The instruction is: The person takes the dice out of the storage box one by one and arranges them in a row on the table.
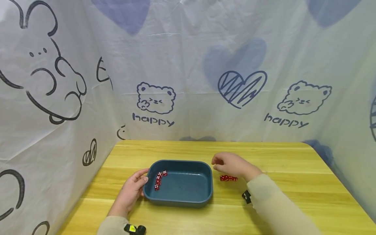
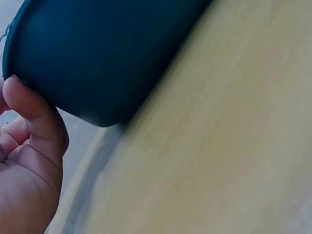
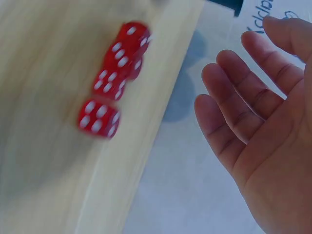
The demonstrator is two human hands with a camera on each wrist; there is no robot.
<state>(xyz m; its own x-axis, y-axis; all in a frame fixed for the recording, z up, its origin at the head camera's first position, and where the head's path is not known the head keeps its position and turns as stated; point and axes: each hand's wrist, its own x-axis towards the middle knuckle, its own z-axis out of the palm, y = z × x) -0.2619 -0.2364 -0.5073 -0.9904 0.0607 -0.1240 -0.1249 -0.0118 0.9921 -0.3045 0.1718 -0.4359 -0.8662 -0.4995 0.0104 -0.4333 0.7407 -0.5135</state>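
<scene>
A dark blue rectangular plastic tray [image 1: 188, 202] with rounded corners stands on the table. My left hand [image 1: 132, 188] holds its left end, thumb at the rim; in the left wrist view the thumb [image 2: 31, 105] rests against the tray's wall [image 2: 97, 58]. Several red dice [image 1: 158, 180] with white pips lie inside, along the tray's left side. To the right of the tray, my right hand [image 1: 233, 164] hovers with loosely bent fingers and holds nothing. Below it, several more red dice [image 1: 227, 178] sit in a row on the table; the right wrist view shows these dice [image 3: 109, 85] apart from the fingers.
The yellow wood-grain table [image 1: 282, 195] runs back to a pale cloth [image 1: 194, 65] printed with hearts and bears, which also hangs at both sides. Dark wrist straps [image 1: 135, 229] show at both sleeves.
</scene>
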